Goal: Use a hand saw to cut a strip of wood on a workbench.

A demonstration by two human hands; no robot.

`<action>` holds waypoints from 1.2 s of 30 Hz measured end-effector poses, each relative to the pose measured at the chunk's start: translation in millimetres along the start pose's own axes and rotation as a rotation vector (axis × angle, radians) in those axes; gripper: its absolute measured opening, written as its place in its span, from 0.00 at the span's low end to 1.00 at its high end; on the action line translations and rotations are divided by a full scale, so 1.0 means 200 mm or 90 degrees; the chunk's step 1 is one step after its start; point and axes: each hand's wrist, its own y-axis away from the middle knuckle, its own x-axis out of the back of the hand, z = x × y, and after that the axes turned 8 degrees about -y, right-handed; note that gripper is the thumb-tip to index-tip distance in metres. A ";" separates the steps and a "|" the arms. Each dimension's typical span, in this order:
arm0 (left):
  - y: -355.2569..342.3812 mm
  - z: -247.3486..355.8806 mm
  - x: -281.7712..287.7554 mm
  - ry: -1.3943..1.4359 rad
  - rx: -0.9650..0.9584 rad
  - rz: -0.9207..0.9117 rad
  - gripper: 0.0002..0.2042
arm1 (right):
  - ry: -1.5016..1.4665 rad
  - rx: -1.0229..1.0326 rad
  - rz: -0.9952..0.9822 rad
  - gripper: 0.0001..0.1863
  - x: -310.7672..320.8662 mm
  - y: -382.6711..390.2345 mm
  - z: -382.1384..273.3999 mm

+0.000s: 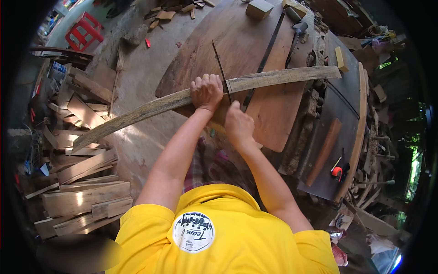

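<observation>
A long wooden board (283,76) lies slantwise across the wooden bench top (205,43), its left end reaching out beyond the bench. My left hand (207,92) presses down on it near the middle, fingers wrapped over its far edge. Just right of those fingers a handsaw (219,62) crosses the board, its thin dark blade seen nearly edge-on and pointing away from me. My right hand (239,124) is closed round the saw's near end in a fist, which hides the handle. A pencil-like line marks the board right of the blade.
Offcuts (86,196) pile up on the left, by a red plastic stool (85,31). On the bench are a wood block (259,9) and a long dark metal bar (272,41). A side table (315,137) at right carries a red tape measure (336,171).
</observation>
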 end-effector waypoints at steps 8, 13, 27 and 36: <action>-0.01 -0.08 0.00 -0.001 0.017 -0.010 0.13 | -0.001 0.011 -0.040 0.06 0.01 0.17 0.00; -0.01 0.00 0.00 0.008 0.000 -0.023 0.13 | 0.018 0.030 0.019 0.09 0.04 -0.17 -0.04; -0.06 -0.05 0.02 0.015 0.013 -0.025 0.11 | -0.008 0.053 -0.002 0.04 0.05 -0.10 -0.05; 0.01 0.02 0.01 0.053 0.010 -0.019 0.11 | -0.001 0.062 0.059 0.06 0.03 -0.16 -0.02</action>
